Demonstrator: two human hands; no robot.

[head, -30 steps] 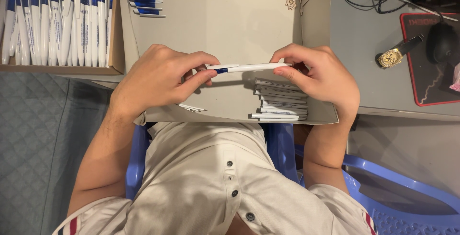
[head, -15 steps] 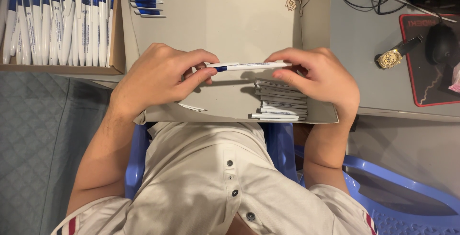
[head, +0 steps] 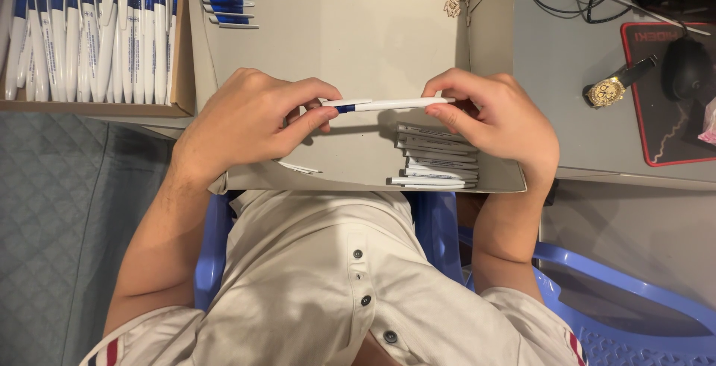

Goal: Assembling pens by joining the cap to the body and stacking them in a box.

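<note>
Both bare forearms reach forward from the torso, elbows bent. The left hand (head: 250, 120) pinches thumb against forefinger, knuckles up; the right hand (head: 496, 116) mirrors it just opposite, fingertips (head: 440, 108) curled inward, the two hands level and apart.

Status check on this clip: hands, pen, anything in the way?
Left hand and right hand both pinching one white-and-blue pen, held level over the open cardboard box. Pen stack lies below it, apart. Nothing in the way.
</note>
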